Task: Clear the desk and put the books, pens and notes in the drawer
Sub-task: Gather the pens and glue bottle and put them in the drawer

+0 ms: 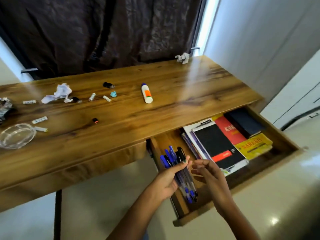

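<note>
**Pens held over an open drawer at a wooden bench**

A bundle of pens (180, 172), with blue and black caps, is gripped in the left hand (166, 181), whose fingers are wrapped tightly around the barrels. The bundle is held above the left end of the open drawer (284, 142), which is pulled out from under the right part of the bench (121, 122). The right hand (207, 172) is seen just beside the pens, its fingers loosely curled and nothing held in it.

Books (225, 141) are stacked inside the drawer toward its right side: a black one, a red one, a yellow one and a dark blue one.

On the bench top, a glue stick (146, 93) is lying near the middle. Crumpled paper (58, 93), small caps and white scraps are scattered toward the left end, and a clear glass dish (16, 135) is placed at the front left edge. Another crumpled paper ball (182, 58) is seen at the back right corner.
</note>
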Motion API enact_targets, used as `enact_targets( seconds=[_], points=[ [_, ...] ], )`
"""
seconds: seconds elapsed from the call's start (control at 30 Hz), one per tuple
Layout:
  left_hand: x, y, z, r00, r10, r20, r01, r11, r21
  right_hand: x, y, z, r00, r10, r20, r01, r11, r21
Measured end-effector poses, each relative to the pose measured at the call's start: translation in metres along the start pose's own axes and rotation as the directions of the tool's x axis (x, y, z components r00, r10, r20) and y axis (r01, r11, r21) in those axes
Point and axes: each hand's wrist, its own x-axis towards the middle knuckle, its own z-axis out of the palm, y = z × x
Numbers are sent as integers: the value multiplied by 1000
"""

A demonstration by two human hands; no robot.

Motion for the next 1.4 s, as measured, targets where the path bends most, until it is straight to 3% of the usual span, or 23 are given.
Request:
enact_targets(
  seconds=[0.13, 0.3, 0.53, 0.8, 1.1, 1.23, 1.4],
  points=[
    [16, -24, 12, 998, -43, -39, 45, 998, 39, 10, 5, -35, 1000, 18, -1, -18, 1000, -17],
    [41, -28, 22, 991, -50, -123, 60, 995, 76, 45, 11, -48, 992, 63, 114, -56, 997, -59],
    [93, -27, 9, 966, -42, -257, 78, 988, 132, 107, 36, -39, 933, 250, 259, -229, 967, -110],
    [126, -41, -13, 888, -29, -459, 122, 977, 175, 149, 77, -20, 879, 373, 299, -286, 911, -295],
    [124, -76, -13, 786, 89, -612, 171, 920, 354, 157, 92, -29, 801, 398, 447, -21, 765, -643],
    [114, -83, -11, 798, 229, -558, 133, 835, 533, 156, 92, -32, 739, 381, 555, 148, 713, -686],
    [109, -93, -3, 707, 380, -596, 217, 686, 695, 161, 86, -28, 692, 322, 646, 270, 715, -645]
  ],
)
